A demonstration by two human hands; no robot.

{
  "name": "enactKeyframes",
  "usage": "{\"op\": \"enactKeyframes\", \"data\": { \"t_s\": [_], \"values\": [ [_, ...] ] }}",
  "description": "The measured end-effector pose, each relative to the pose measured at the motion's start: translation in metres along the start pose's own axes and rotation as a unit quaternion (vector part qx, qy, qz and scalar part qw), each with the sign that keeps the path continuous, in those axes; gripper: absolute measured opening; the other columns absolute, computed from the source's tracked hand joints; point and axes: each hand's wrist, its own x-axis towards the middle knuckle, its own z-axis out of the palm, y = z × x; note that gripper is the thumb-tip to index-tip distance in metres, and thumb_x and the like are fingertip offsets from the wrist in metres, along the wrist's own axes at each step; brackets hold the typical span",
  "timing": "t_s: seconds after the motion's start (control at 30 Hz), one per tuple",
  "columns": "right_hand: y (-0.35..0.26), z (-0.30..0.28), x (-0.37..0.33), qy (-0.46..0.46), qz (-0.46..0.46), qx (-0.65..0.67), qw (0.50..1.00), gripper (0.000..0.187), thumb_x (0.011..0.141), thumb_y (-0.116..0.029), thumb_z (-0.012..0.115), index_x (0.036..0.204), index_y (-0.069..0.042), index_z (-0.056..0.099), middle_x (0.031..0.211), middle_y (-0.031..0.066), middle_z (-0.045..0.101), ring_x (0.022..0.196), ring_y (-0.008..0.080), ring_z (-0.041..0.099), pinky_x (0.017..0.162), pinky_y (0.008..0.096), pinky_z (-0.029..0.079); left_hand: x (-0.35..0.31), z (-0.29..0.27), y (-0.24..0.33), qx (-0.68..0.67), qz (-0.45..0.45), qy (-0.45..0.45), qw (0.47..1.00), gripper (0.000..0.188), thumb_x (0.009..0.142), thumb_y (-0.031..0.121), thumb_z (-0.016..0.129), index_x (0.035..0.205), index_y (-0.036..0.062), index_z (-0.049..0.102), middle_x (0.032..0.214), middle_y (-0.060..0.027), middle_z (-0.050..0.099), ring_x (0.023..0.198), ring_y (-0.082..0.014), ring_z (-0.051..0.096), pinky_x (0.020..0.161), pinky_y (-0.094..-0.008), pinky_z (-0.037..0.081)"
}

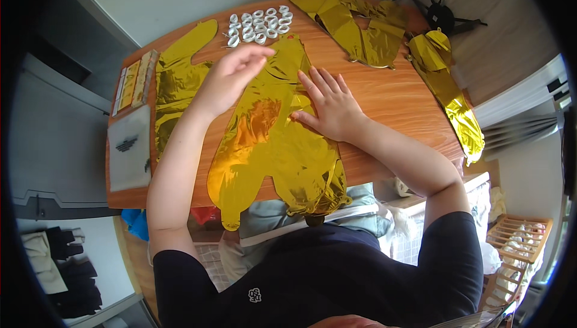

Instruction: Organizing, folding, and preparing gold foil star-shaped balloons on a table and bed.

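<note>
A flat, deflated gold foil balloon [258,130] lies across the middle of the table, its near end hanging over the front edge. My right hand [333,106] rests on its right side, fingers spread and palm down. Over the balloon's upper left part is my left hand [235,74], fingers loosely bent toward the right and thumb beside them; I see nothing held in it. Close to the far end of the balloon sit several small white coils [259,24] in rows. Another flat gold foil balloon [174,88] lies to the left, partly behind my left forearm.
More gold foil balloons lie at the far right [375,33] and along the right edge [448,88] of the wooden table [396,103]. At the left are a clear plastic bag [129,148] with dark small pieces and a shallow box [135,82]. A black stand [442,15] with cables is behind.
</note>
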Motion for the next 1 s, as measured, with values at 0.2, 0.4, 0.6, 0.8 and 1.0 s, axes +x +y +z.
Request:
{"op": "enactKeyframes", "data": {
  "t_s": [0.2,0.4,0.6,0.8,1.0],
  "values": [
    [-0.004,-0.001,0.001,-0.004,-0.003,0.000,1.000,0.090,0.097,-0.067,0.045,0.161,-0.008,0.021,0.162,0.0234,0.027,0.152,0.0378,0.023,0.123,0.0541,0.018,0.040,0.034,-0.031,0.315,0.056,-0.046,0.946,0.029,0.101,0.018,0.057,0.126,0.0078,0.066,0.126,-0.0096,0.064,0.120,-0.0241,0.061,0.099,-0.0371,0.049],
    [-0.002,0.002,-0.003,-0.011,0.002,0.008,1.000,0.089,0.097,-0.068,0.044,0.160,-0.008,0.022,0.163,0.0238,0.026,0.153,0.0388,0.021,0.123,0.0551,0.017,0.073,0.053,-0.043,0.370,0.066,-0.031,0.926,0.022,0.094,0.020,0.064,0.112,0.0101,0.071,0.112,-0.0068,0.069,0.109,-0.0260,0.064,0.093,-0.0388,0.052],
    [0.001,0.003,-0.003,-0.002,0.001,0.007,1.000,0.089,0.097,-0.069,0.044,0.159,-0.008,0.025,0.162,0.0237,0.027,0.152,0.0392,0.023,0.123,0.0552,0.017,0.087,0.059,-0.045,0.356,0.052,-0.040,0.932,0.023,0.091,0.021,0.069,0.110,0.0087,0.072,0.107,-0.0076,0.071,0.101,-0.0257,0.067,0.087,-0.0380,0.054],
    [0.000,0.002,-0.002,0.003,-0.004,0.015,1.000,0.089,0.097,-0.069,0.044,0.159,-0.008,0.026,0.162,0.0227,0.028,0.152,0.0396,0.023,0.123,0.0553,0.017,0.093,0.059,-0.062,0.316,0.044,-0.015,0.948,0.022,0.089,0.019,0.072,0.108,0.0081,0.073,0.099,-0.0075,0.071,0.092,-0.0246,0.069,0.082,-0.0367,0.055],
    [0.000,0.001,-0.001,-0.004,-0.004,0.012,1.000,0.089,0.097,-0.069,0.043,0.160,-0.009,0.024,0.162,0.0225,0.028,0.152,0.0394,0.022,0.123,0.0555,0.016,0.091,0.069,-0.063,0.344,0.103,0.051,0.932,0.015,0.087,0.018,0.073,0.101,0.0134,0.076,0.099,-0.0020,0.070,0.093,-0.0234,0.067,0.082,-0.0376,0.054]
  ]
}}
